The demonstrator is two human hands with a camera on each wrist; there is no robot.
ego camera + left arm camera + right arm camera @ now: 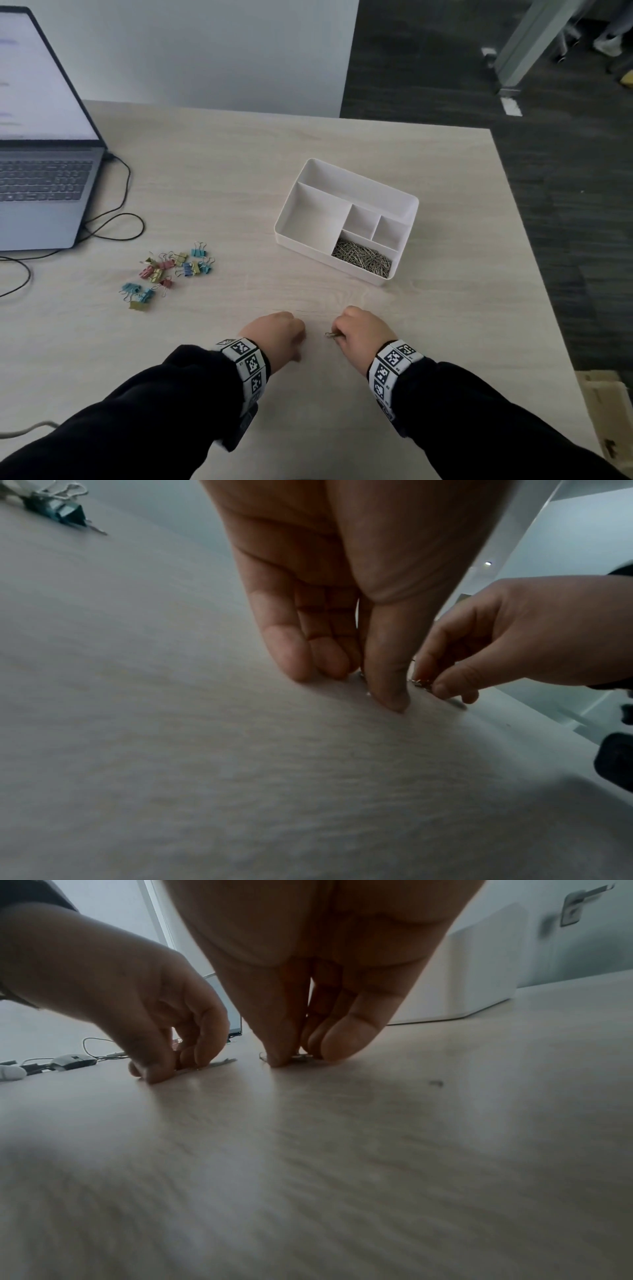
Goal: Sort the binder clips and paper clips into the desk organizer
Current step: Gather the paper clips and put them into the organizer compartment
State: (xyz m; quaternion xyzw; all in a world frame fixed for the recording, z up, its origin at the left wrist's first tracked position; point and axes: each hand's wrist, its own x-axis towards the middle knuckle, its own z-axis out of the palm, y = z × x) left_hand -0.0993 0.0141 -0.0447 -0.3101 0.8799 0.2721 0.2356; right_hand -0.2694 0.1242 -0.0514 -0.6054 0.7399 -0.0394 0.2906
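White desk organizer [404, 202] standing on the counter [239, 192], with five compartments. Silver paper clips [363, 258] heaped in the long front compartment, the one nearest the hands. Nothing seen in the other four compartments.

Left hand [279, 334] just in front of the organizer, fingers curled down, thumb and fingertips [390, 693] pressed to the counter and pinching a small silver paper clip [222, 1062] that lies flat there. Right hand [359, 330] just beside it, closer to the organizer's front corner, fingers bent and bunched together, pinching a few more paper clips [331, 335] against the wood; a bit of wire pokes out past the thumb.

Colourful binder clips [171, 274] in a loose pile to the left of the organizer, well apart from it: blue, pink, yellow and green, with silver wire handles.

Pale wood-look counter. Open laptop [44, 171] far to the left of the organizer, screen lit, with a black cable [123, 205] looping between it and the binder clips. White wall behind the organizer, dark grey carpet floor [548, 171] to its right. Black sleeves and black-and-white patterned bands on both wrists.
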